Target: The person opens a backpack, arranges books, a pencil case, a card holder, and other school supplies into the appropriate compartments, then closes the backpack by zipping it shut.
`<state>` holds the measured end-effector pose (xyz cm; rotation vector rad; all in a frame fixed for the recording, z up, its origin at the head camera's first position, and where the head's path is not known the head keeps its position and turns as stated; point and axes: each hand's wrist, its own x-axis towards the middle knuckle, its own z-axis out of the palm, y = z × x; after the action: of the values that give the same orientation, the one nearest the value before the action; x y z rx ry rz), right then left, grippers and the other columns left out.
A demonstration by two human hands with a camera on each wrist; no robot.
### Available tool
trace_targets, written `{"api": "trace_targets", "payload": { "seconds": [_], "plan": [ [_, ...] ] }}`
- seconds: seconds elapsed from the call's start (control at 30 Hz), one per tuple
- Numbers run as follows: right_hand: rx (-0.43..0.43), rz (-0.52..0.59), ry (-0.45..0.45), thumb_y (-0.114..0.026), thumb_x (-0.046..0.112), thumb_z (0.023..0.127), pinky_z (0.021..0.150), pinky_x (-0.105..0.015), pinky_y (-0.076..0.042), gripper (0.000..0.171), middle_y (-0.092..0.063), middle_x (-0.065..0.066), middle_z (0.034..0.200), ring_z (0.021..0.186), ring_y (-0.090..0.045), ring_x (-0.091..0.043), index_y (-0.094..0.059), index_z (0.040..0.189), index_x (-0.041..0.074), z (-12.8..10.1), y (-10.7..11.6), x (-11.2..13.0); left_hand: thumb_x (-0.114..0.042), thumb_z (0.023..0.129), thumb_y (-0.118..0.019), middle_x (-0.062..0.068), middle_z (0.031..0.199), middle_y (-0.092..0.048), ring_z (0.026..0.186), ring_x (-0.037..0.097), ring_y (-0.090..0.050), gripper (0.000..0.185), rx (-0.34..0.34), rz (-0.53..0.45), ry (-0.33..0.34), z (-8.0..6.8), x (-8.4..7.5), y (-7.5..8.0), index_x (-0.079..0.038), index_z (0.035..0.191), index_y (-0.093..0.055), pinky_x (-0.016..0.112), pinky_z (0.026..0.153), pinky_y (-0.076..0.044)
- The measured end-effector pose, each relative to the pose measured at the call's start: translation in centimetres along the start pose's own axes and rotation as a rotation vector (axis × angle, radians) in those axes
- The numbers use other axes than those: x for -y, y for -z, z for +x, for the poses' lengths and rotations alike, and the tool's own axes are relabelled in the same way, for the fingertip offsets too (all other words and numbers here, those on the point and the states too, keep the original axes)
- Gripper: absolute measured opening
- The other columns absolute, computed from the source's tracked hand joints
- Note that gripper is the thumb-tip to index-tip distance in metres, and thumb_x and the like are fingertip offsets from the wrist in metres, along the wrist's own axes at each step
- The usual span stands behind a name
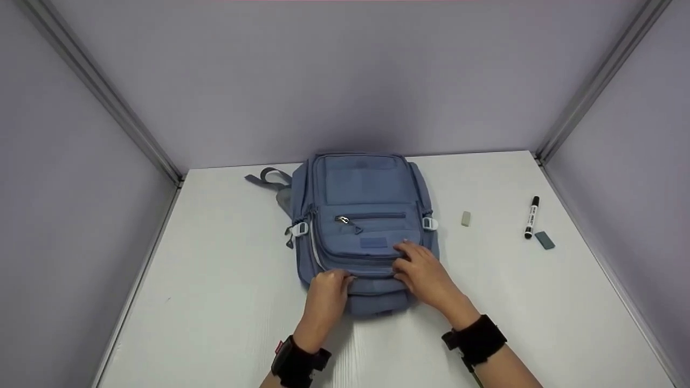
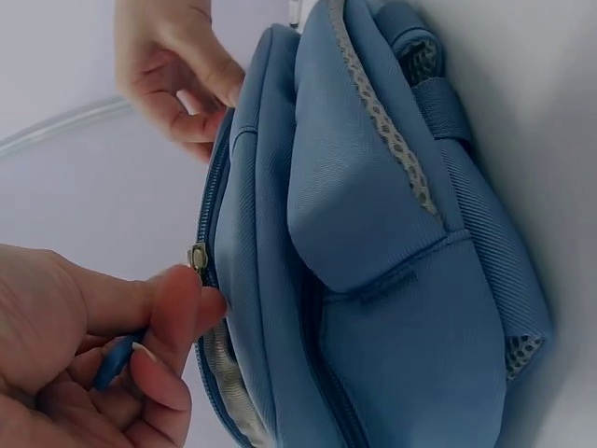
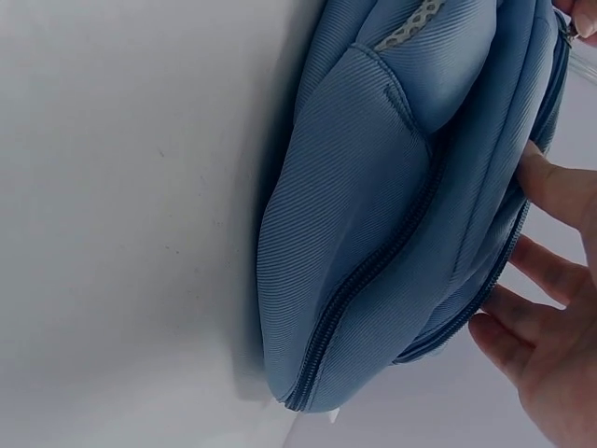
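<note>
A blue backpack (image 1: 361, 183) lies on the white table with its front pockets facing up. At its near end, my left hand (image 1: 326, 293) pinches a zipper pull between thumb and forefinger. In the left wrist view, the metal zipper slider (image 2: 197, 257) shows right at those fingertips, and a blue pull tab (image 2: 119, 359) hangs inside the curled fingers. The zipper is parted below the slider, and pale lining shows there. My right hand (image 1: 428, 275) grips the front pocket's edge, thumb (image 3: 555, 187) on the near fabric and fingers across the zipper line.
Right of the backpack lies a small pale eraser-like block (image 1: 466, 218). Farther right are a black-and-white marker (image 1: 532, 217) and a dark green block (image 1: 545, 240). A strap (image 1: 264, 180) trails off the backpack's left side. Grey panels (image 1: 345, 75) enclose the table.
</note>
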<state>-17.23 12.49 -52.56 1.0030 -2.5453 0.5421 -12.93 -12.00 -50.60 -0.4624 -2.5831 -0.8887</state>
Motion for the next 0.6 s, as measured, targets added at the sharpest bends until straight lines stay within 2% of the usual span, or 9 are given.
{"api": "trace_targets", "payload": {
  "seconds": [0.2, 0.33, 0.47, 0.6],
  "plan": [
    [0.021, 0.003, -0.002, -0.078, 0.011, 0.084, 0.104, -0.052, -0.038, 0.013, -0.057, -0.018, 0.129, 0.126, -0.048, -0.042, -0.068, 0.090, 0.012, 0.0, -0.2, -0.2, -0.001, 0.079, -0.079, 0.008, 0.065, -0.063, 0.062, 0.026, -0.067, 0.013, -0.043, 0.097, -0.010, -0.1, 1.0, 0.6, -0.002, 0.072, -0.068, 0.038, 0.054, -0.053],
    [0.022, -0.003, -0.018, -0.079, 0.010, 0.083, 0.104, -0.051, -0.037, 0.014, -0.057, -0.018, 0.129, 0.127, -0.048, -0.041, -0.068, 0.090, 0.012, 0.0, 0.0, -0.1, 0.000, 0.078, -0.079, 0.010, 0.069, -0.067, 0.063, 0.026, -0.067, 0.007, -0.075, 0.133, 0.049, -0.1, 1.9, 1.3, -0.001, 0.076, -0.072, 0.039, 0.056, -0.054],
    [0.008, -0.020, -0.041, -0.083, 0.009, 0.078, 0.104, -0.051, -0.037, 0.018, -0.056, -0.018, 0.129, 0.126, -0.048, -0.041, -0.068, 0.086, 0.012, 0.1, 0.0, 0.6, -0.003, 0.081, -0.078, 0.010, 0.067, -0.067, 0.062, 0.026, -0.067, 0.010, -0.019, 0.142, 0.089, -0.1, 2.5, 1.1, -0.002, 0.074, -0.071, 0.038, 0.054, -0.053],
    [0.034, -0.041, -0.052, -0.084, 0.017, 0.079, 0.104, -0.052, -0.036, 0.018, -0.055, -0.019, 0.132, 0.128, -0.047, -0.040, -0.071, 0.089, 0.011, 0.9, -0.4, 1.8, -0.004, 0.082, -0.078, 0.010, 0.067, -0.067, 0.062, 0.027, -0.067, 0.012, 0.011, 0.126, 0.111, -0.1, 2.5, 0.6, -0.002, 0.073, -0.070, 0.039, 0.053, -0.053]
  ]
}}
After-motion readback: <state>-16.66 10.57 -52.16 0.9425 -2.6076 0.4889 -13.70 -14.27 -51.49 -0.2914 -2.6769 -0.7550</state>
